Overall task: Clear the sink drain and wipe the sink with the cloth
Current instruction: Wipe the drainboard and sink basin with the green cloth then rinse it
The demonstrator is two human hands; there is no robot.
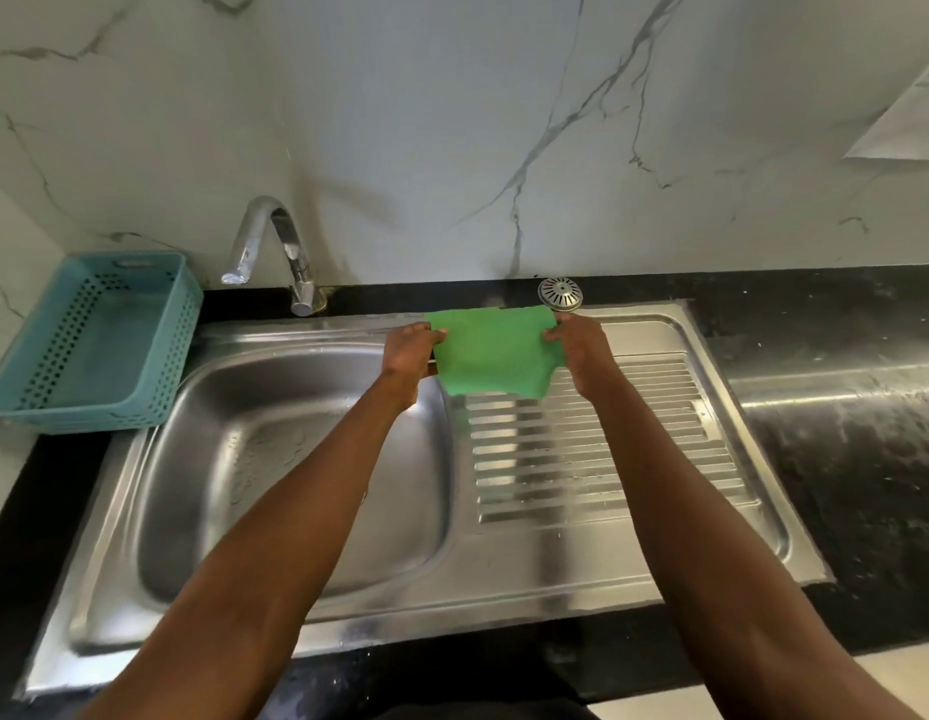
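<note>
A green cloth [491,350] is stretched flat between both hands above the far edge of the steel sink [306,605]. My left hand [407,356] pinches its left edge and my right hand [581,350] pinches its right edge. The round metal drain strainer [560,292] lies on the black counter just behind the cloth, out of the basin. The basin [275,459] sits left of the ribbed drainboard [597,449] and holds some water drops. My left forearm hides the drain opening.
A chrome tap [275,246] stands behind the basin. A teal perforated plastic basket [95,345] rests on the left corner. Black stone counter [841,433] runs to the right, wet and shiny. A marble wall rises behind, with a paper sheet [909,116] at upper right.
</note>
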